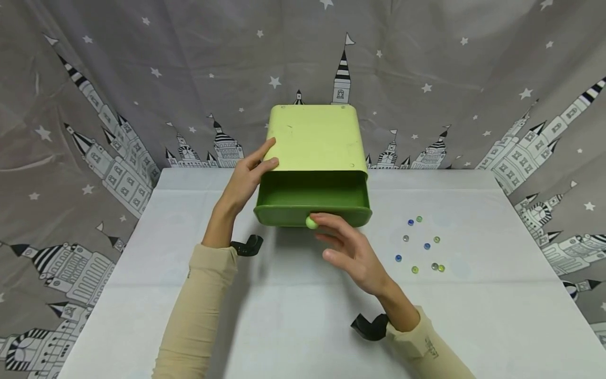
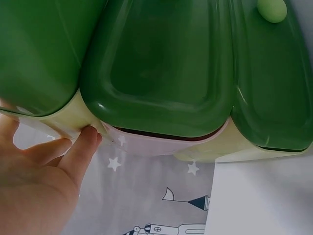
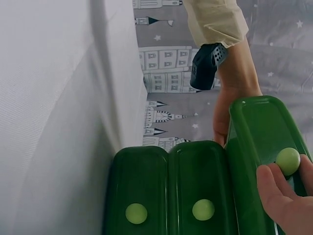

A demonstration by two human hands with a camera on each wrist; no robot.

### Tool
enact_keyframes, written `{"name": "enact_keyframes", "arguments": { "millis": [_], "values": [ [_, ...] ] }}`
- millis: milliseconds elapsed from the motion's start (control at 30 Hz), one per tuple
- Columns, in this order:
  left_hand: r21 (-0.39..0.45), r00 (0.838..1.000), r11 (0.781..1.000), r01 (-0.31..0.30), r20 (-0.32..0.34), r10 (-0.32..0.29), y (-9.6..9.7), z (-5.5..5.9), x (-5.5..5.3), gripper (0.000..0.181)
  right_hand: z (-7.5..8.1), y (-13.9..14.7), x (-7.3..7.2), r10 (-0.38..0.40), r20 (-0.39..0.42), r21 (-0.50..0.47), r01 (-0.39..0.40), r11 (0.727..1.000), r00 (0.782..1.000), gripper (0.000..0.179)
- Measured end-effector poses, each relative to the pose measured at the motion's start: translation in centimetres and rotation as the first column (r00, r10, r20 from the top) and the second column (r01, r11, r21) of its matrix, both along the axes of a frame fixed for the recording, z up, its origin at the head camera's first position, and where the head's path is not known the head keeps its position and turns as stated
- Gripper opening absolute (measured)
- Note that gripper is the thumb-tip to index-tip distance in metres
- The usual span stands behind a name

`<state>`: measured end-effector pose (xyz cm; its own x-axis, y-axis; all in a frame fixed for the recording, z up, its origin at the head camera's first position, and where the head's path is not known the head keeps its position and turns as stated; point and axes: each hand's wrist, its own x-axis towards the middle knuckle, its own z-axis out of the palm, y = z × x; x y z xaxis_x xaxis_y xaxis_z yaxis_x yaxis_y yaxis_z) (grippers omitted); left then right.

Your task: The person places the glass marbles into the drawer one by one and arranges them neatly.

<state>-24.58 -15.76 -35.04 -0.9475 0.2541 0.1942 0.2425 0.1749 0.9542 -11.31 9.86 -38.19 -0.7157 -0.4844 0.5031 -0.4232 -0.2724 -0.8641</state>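
In the head view, the cabinet (image 1: 314, 137) stands on the white table (image 1: 293, 326); the left hand (image 1: 243, 181) rests along its left side, ungripping, and the right hand (image 1: 352, 255), thumb apart, touches the knob (image 1: 311, 223) of the jutting top drawer (image 1: 284, 216). The left wrist view shows fingertips (image 2: 90, 134) against the cabinet; the right, two lower drawers (image 3: 195, 169).

Looks bright from the head, softly shadowed on the worktop (image 1: 293, 316) beside the right fingers (image 1: 334, 221); looks dimmer from both wrists, with a glint on the drawer front (image 2: 161, 63) above the left fingers (image 2: 83, 152).
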Motion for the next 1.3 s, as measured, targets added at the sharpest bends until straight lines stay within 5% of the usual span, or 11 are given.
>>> {"name": "enact_keyframes", "arguments": {
  "millis": [433,700,867,1067,1300],
  "values": [
    [-0.011,1.000,1.000,-0.002,0.017,0.002,-0.1,0.0,0.1,0.057,-0.1,0.7,0.5,-0.021,-0.048,0.031,0.022,0.999,0.999,0.051],
    [-0.012,1.000,1.000,-0.004,0.019,0.004,-0.1,0.3,0.2,0.058,-0.1,2.6,1.4,-0.119,-0.136,0.117,0.135,0.984,0.984,0.048],
    [-0.014,1.000,1.000,0.000,0.031,0.000,0.0,0.3,0.0,0.058,-0.8,4.3,2.1,-0.263,-0.184,0.132,0.289,0.948,0.947,0.043],
    [-0.002,1.000,1.000,0.002,0.027,-0.002,-0.1,0.1,-0.1,0.057,-2.4,7.0,2.4,-0.438,-0.168,0.178,0.464,0.868,0.883,0.036],
    [-0.023,1.000,1.000,0.007,0.023,-0.006,-0.4,0.0,0.0,0.057,-4.1,10.0,2.5,-0.537,-0.166,0.182,0.561,0.807,0.827,0.034]
  ]
}}
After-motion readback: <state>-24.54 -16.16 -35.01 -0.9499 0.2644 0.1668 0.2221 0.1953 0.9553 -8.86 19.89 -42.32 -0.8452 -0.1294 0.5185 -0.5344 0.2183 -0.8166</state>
